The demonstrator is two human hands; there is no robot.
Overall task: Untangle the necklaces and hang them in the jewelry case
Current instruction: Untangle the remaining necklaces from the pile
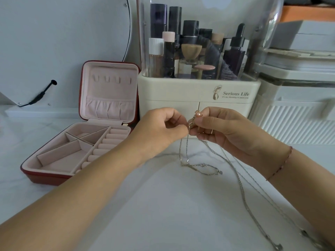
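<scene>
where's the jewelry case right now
In the head view, the jewelry case lies open at the left of the table, beside the cream cosmetics organizer, left of the left hand.

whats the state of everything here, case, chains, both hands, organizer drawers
jewelry case: open, lid upright, hooks bare
necklaces: tangled together, top lifted, loose ends trailing on the table
pearl pendant: up at the top of the tangle, by the right fingertips
left hand: pinches the necklaces at the tangle
right hand: pinches the necklaces below the pendant
organizer drawers: shut
</scene>
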